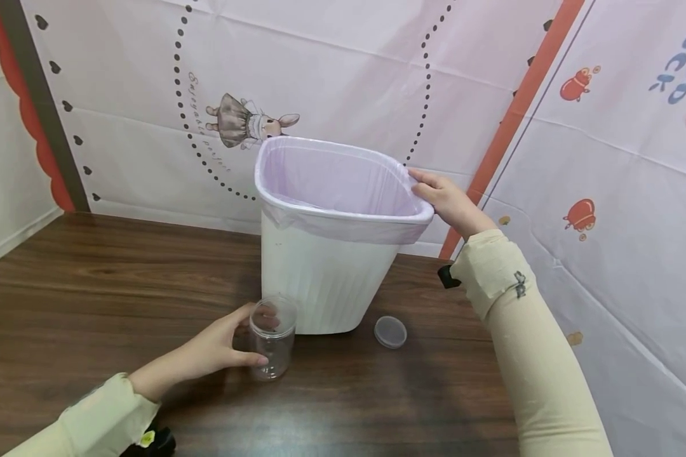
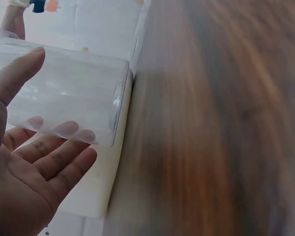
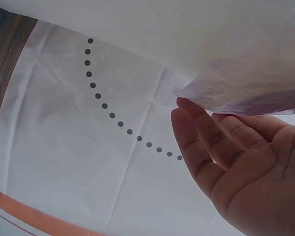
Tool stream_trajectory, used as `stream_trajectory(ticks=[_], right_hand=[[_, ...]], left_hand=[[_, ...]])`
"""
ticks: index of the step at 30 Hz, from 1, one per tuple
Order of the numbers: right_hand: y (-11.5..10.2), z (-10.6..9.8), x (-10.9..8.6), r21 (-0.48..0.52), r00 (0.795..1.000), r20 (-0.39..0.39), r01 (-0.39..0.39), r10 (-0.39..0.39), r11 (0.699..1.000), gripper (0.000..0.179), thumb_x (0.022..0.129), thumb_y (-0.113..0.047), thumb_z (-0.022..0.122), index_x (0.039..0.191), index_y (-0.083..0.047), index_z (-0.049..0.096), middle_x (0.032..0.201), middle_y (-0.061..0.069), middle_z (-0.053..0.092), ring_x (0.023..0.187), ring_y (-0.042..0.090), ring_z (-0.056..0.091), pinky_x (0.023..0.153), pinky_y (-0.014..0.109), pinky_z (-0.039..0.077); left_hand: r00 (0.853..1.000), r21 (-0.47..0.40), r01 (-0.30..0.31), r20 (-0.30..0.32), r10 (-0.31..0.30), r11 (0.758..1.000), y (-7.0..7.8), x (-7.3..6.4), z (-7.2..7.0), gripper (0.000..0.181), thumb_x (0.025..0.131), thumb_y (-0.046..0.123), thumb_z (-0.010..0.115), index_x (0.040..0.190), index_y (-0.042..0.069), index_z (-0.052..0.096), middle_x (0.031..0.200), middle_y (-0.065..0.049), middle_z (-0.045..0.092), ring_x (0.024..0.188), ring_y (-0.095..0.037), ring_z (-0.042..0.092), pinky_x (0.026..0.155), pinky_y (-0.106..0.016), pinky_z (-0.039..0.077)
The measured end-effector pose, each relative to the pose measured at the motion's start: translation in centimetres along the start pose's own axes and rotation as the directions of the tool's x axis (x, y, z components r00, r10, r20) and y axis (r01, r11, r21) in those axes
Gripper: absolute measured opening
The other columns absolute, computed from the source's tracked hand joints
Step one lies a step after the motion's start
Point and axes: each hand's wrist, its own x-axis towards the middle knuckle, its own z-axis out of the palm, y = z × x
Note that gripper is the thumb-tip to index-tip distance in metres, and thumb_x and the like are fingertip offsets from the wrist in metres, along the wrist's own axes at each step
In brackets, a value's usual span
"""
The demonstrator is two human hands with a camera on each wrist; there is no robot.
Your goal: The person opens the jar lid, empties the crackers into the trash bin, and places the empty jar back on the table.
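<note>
A clear plastic jar [image 1: 273,346] without a lid stands on the table, in front of the bin's lower left corner. My left hand [image 1: 220,346] holds it from the left, thumb in front and fingers on the far side. In the left wrist view, fingertips show through the jar wall [image 2: 73,88]. A white trash can [image 1: 326,273] stands behind, lined with a thin lilac bag [image 1: 343,171] folded over its rim. My right hand [image 1: 448,200] grips the rim at its right corner. Seen from the right wrist, the fingers [image 3: 196,142] lie along the bag's hanging edge.
A round translucent lid [image 1: 390,332] lies on the dark wooden table [image 1: 120,285], right of the trash can. Printed cloth walls [image 1: 331,76] rise behind the table and along its right side [image 1: 623,254].
</note>
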Motion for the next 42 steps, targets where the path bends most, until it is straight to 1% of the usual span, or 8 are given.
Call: stream_trajectory(ticks=[3,7,8,14,21,28,38,42], right_hand=[[0.1,0.0,0.0,0.008,1.000,-0.001,0.013,-0.013,1.000,0.050,0.103,-0.022,0.037,0.152,-0.013,0.029,0.145,0.013,0.047,0.095,0.005,0.057,0.087,0.023,0.045],[0.3,0.0,0.1,0.020,1.000,-0.004,0.020,-0.020,1.000,0.050,0.103,-0.021,0.036,0.151,-0.012,0.030,0.143,0.014,0.048,0.095,0.003,0.056,0.087,0.022,0.045],[0.3,0.0,0.1,0.019,1.000,-0.005,0.020,-0.020,1.000,0.050,0.103,-0.021,0.036,0.151,-0.012,0.030,0.143,0.014,0.048,0.096,0.004,0.056,0.088,0.023,0.045],[0.1,0.1,0.1,0.014,1.000,-0.002,0.015,-0.015,1.000,0.050,0.103,-0.022,0.037,0.152,-0.013,0.029,0.145,0.013,0.047,0.101,0.008,0.056,0.096,0.033,0.043],[0.0,0.1,0.0,0.026,1.000,-0.005,0.022,-0.022,0.999,0.049,0.103,-0.021,0.036,0.151,-0.013,0.030,0.144,0.013,0.048,0.098,0.005,0.056,0.090,0.025,0.044],[0.0,0.1,-0.1,0.037,1.000,0.002,0.029,-0.029,0.999,0.049,0.103,-0.022,0.036,0.151,-0.014,0.030,0.141,0.014,0.050,0.097,0.003,0.056,0.093,0.026,0.043],[0.0,0.1,-0.2,0.024,1.000,-0.014,0.014,-0.014,1.000,0.050,0.103,-0.025,0.037,0.151,-0.015,0.030,0.137,0.015,0.052,0.092,-0.001,0.057,0.086,0.019,0.045],[0.0,0.2,-0.3,0.026,1.000,-0.018,0.012,-0.012,1.000,0.049,0.103,-0.025,0.038,0.151,-0.016,0.031,0.135,0.015,0.053,0.092,-0.001,0.058,0.086,0.020,0.045]], left_hand=[[0.999,0.017,0.044,0.024,-0.044,0.999,0.3,0.2,0.3,0.076,0.077,0.034,0.080,0.138,0.009,0.043,0.126,-0.003,0.062,0.119,-0.014,0.056,0.102,-0.031,0.045],[0.995,0.026,0.078,0.057,-0.080,0.997,0.5,0.2,0.8,0.083,0.077,0.038,0.079,0.142,0.009,0.039,0.131,-0.006,0.059,0.122,-0.031,0.056,0.100,-0.050,0.045],[0.995,0.028,0.077,0.064,-0.079,0.997,0.6,0.2,0.9,0.084,0.077,0.040,0.079,0.143,0.009,0.038,0.132,-0.007,0.059,0.121,-0.033,0.055,0.099,-0.050,0.045],[0.995,0.018,0.048,0.085,-0.050,0.999,0.4,0.4,1.4,0.082,0.078,0.039,0.078,0.142,0.009,0.039,0.129,-0.005,0.060,0.120,-0.029,0.057,0.100,-0.035,0.046],[0.995,0.016,0.063,0.076,-0.064,0.998,0.0,0.3,1.5,0.079,0.076,0.038,0.080,0.140,0.014,0.041,0.124,0.001,0.063,0.117,-0.020,0.058,0.099,-0.035,0.046],[0.996,0.021,0.009,0.086,-0.011,1.000,-0.1,0.4,1.6,0.071,0.079,0.036,0.078,0.138,0.015,0.044,0.119,-0.004,0.065,0.112,-0.025,0.061,0.097,-0.035,0.047],[0.997,0.030,0.018,0.080,-0.020,0.999,-0.3,0.1,1.6,0.069,0.079,0.038,0.078,0.135,0.015,0.046,0.116,-0.003,0.066,0.104,-0.012,0.061,0.095,-0.034,0.048],[0.996,0.021,0.025,0.085,-0.027,0.999,-0.5,0.1,1.7,0.068,0.078,0.037,0.078,0.134,0.014,0.046,0.116,-0.005,0.066,0.104,-0.012,0.062,0.094,-0.032,0.049]])
